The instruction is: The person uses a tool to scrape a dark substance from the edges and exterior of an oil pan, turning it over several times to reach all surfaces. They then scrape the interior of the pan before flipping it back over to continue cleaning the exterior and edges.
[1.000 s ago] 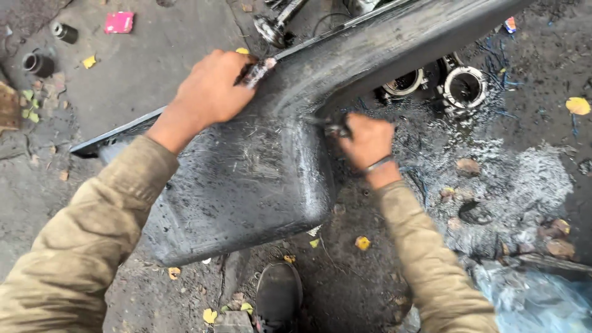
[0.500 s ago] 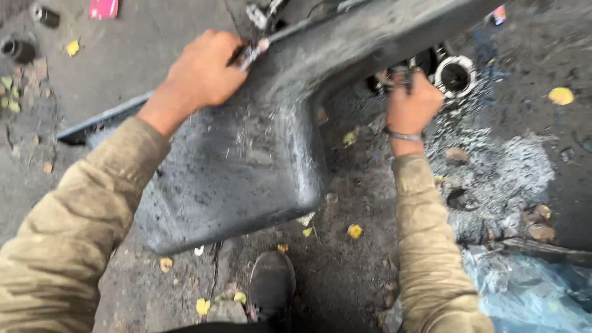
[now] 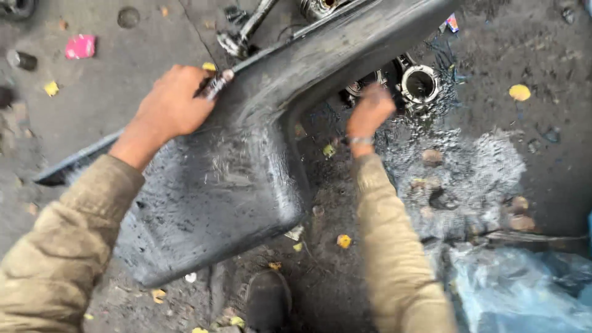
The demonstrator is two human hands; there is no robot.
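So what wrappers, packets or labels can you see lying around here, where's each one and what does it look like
Pink wrapper: on the concrete at upper left, left of the left hand; small, crumpled, roughly square, bright pink.
Small packet: on the ground at top, just past the upper edge of the black pan; tiny scrap in red, blue and white.
Blue plastic bag: bottom right corner, beside the right sleeve; crumpled, translucent light blue.
No signs or screens.

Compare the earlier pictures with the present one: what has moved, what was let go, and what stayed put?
The right hand has left the black metal pan and reached away from the person, toward the round metal parts on the ground; it is blurred, so its grip cannot be told. The left hand still grips the pan's rim with a small tool, and the pan stays tilted up.
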